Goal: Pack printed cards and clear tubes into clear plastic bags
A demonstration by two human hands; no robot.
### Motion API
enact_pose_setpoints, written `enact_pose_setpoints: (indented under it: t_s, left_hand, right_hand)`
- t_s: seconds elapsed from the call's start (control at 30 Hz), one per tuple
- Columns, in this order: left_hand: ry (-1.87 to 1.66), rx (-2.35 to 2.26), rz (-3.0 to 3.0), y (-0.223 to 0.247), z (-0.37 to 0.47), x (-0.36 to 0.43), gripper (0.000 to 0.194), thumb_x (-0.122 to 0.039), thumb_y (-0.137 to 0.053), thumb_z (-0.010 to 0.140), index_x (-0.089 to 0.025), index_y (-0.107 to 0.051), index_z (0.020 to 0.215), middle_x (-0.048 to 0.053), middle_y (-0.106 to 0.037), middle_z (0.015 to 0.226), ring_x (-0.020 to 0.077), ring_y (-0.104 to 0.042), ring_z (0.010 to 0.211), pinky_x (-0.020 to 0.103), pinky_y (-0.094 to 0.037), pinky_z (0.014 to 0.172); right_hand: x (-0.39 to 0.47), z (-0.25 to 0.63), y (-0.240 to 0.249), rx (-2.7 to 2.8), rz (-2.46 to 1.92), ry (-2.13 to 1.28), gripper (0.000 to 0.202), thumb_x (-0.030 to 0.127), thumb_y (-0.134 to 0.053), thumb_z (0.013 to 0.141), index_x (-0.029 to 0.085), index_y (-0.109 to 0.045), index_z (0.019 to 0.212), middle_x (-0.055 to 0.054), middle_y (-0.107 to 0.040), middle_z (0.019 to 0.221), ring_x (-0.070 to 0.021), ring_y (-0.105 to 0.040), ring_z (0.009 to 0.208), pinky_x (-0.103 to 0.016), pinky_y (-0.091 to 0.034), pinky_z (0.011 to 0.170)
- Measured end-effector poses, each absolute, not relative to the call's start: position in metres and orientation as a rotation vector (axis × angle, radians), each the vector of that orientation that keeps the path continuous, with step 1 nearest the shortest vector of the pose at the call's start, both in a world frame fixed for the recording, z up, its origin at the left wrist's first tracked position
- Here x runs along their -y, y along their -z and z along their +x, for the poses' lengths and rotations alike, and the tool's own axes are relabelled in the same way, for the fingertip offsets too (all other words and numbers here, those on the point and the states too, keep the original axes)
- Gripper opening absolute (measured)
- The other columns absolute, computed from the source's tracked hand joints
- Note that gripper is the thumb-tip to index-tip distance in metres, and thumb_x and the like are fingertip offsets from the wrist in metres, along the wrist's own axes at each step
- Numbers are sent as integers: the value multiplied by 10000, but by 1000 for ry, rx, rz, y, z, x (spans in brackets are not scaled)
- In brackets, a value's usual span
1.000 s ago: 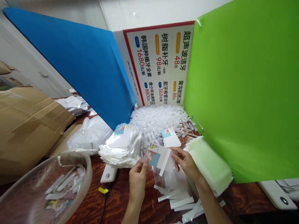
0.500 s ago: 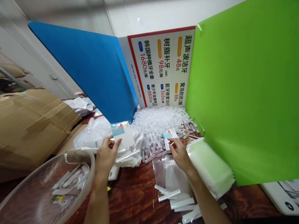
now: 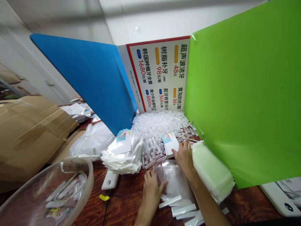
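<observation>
My left hand (image 3: pixel 151 191) is at the left edge of the clear plastic bags (image 3: pixel 175 175), its thumb apart from its fingers. My right hand (image 3: pixel 185 158) is at the lower right corner of a small stack of white cards (image 3: pixel 171 145) with a blue and pink printed corner. Its thumb is by the cards' edge, and its fingers are bent, apart from the thumb. Behind the cards is a heap of small translucent white tubes (image 3: pixel 160 124). To the left is a fanned pile of bagged cards (image 3: pixel 124 150). White strips (image 3: pixel 184 210) lie across the lower bags.
A clear plastic tub (image 3: pixel 90 175) holding loose pieces stands at left, beside a white plastic bag (image 3: pixel 94 138) and a cardboard box (image 3: pixel 33 125). Blue (image 3: pixel 87 75) and green (image 3: pixel 244 94) panels flank the heap. Pale green sleeves (image 3: pixel 211 169) are stacked at right.
My left hand has let go of the bagged card, now on the pile, and moved right to the clear bags. My right hand has slid slightly right along the cards. The view has shifted a little.
</observation>
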State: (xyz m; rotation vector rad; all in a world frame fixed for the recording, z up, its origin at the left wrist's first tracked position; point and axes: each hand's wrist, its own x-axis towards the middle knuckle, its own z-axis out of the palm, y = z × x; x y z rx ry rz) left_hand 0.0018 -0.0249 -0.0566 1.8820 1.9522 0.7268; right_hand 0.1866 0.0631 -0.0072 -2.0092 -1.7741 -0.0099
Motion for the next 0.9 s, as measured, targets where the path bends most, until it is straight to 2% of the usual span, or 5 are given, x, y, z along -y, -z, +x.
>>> enact_pose_setpoints:
  t_s: [0.17, 0.33, 0.43, 0.6, 0.9]
  left_hand:
    - [-698, -2065, 1721, 87, -9, 30, 593, -329, -725, 739, -103, -575, 1266, 181, -587, 1195, 343, -564, 1147, 443, -447, 963]
    - [-636, -2002, 1478, 62, -44, 29, 496, -243, -696, 698, -127, -615, 1173, 61, -684, 859, 290, -655, 915, 399, -448, 872]
    - [-720, -1674, 1363, 48, -51, 33, 293, -393, -651, 768, -159, -696, 939, 34, -672, 728, 234, -629, 742, 330, -451, 722]
    - [-817, -1327, 973, 30, -47, 39, 463, -599, -743, 705, -141, -737, 773, 33, -678, 652, 143, -536, 568, 265, -420, 588]
    - [-1202, -980, 95, 12, -25, 45, 252, -171, -889, 641, -156, -749, 850, 30, -764, 839, 129, -710, 740, 222, -574, 723]
  right_hand:
    - [-63, 192, 8, 1648, -1840, -103, 291, 228, -648, 837, 115, -620, 1103, -198, -643, 1090, -357, -571, 1059, -447, -464, 896]
    - [-54, 193, 5, 1350, -1614, -540, 250, 340, -573, 866, 179, -600, 1055, -116, -732, 928, -263, -683, 762, -359, -522, 695]
    - [-44, 197, 1, 1241, -1475, -738, 284, 443, -585, 862, 191, -604, 992, -93, -748, 849, -255, -703, 735, -324, -530, 631]
    - [-29, 210, 0, 1127, -1394, -857, 336, 492, -616, 855, 180, -613, 980, -81, -735, 827, -233, -686, 703, -286, -516, 560]
    - [-4, 232, -7, 1199, -1435, -874, 307, 478, -622, 889, 185, -654, 976, -50, -707, 788, -200, -613, 629, -283, -474, 558]
